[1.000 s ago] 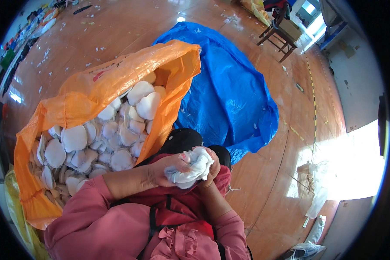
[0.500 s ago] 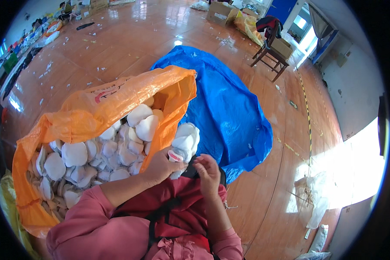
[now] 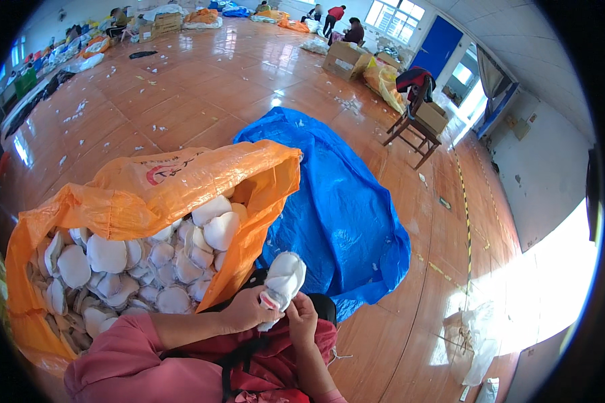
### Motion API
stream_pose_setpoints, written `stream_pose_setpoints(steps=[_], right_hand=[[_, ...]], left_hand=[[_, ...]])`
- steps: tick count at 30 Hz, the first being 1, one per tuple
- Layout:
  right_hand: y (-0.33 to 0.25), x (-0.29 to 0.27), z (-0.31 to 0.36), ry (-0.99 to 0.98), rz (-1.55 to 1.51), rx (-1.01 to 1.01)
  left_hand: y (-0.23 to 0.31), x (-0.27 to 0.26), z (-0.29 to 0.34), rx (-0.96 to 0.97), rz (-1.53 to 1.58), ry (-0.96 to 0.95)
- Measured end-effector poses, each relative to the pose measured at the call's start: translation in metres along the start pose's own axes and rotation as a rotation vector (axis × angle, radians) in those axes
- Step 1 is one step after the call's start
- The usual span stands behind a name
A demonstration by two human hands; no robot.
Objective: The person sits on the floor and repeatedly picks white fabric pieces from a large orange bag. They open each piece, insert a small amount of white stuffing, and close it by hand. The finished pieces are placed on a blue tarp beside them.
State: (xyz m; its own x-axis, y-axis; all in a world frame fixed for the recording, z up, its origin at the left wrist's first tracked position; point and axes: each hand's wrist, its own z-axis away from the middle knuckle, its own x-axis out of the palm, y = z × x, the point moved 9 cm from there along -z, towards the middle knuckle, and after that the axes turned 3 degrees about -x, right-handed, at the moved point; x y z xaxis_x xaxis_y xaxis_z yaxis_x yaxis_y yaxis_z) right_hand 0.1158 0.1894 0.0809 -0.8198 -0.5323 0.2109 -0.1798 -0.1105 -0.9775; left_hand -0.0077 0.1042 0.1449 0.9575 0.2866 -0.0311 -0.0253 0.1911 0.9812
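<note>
My left hand (image 3: 251, 310) is wrapped around a soft white padded bundle (image 3: 286, 274) with a small red-pink patch near its lower end. It is held upright over my lap. Close against the bundle's lower right side is my right hand (image 3: 303, 318), its fingertips pinched together. What they grip there is too small to make out. To the left lies an orange woven sack (image 3: 101, 201), its mouth wide, full of rounded white pads (image 3: 106, 255). A blue sack or sheet (image 3: 336, 208) is spread just beyond my hands.
A wooden chair (image 3: 415, 131) with clothing on it stands far right, near cardboard boxes (image 3: 346, 59) and a yellow sack (image 3: 385, 82). White scraps dot the tiled floor (image 3: 202, 87). Clear plastic (image 3: 474, 336) lies at right. Several people are at the back.
My right hand has moved in against the bundle, where it was slightly apart before. The view has tilted up, so more of the far room shows. My left hand keeps its hold.
</note>
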Motion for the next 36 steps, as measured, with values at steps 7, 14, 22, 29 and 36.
stream_pose_setpoints(steps=[7, 14, 22, 29, 36], right_hand=[[0.006, -0.005, 0.007, 0.022, 0.149, -0.015], [0.014, -0.009, 0.010, 0.039, 0.019, -0.007], [0.011, -0.005, 0.018, 0.099, -0.287, -0.023], [0.021, -0.005, 0.006, -0.034, -0.164, 0.054], [-0.010, -0.017, 0.011, 0.160, 0.057, -0.113]], left_hand=[[-0.030, 0.021, 0.009, -0.096, 0.240, -0.064], [-0.027, 0.037, 0.016, -0.207, 0.503, -0.173], [-0.024, 0.040, 0.012, -0.139, 0.525, -0.128], [-0.053, 0.055, 0.012, -0.192, 0.662, -0.139], [-0.050, 0.076, 0.019, -0.474, 0.981, -0.295]])
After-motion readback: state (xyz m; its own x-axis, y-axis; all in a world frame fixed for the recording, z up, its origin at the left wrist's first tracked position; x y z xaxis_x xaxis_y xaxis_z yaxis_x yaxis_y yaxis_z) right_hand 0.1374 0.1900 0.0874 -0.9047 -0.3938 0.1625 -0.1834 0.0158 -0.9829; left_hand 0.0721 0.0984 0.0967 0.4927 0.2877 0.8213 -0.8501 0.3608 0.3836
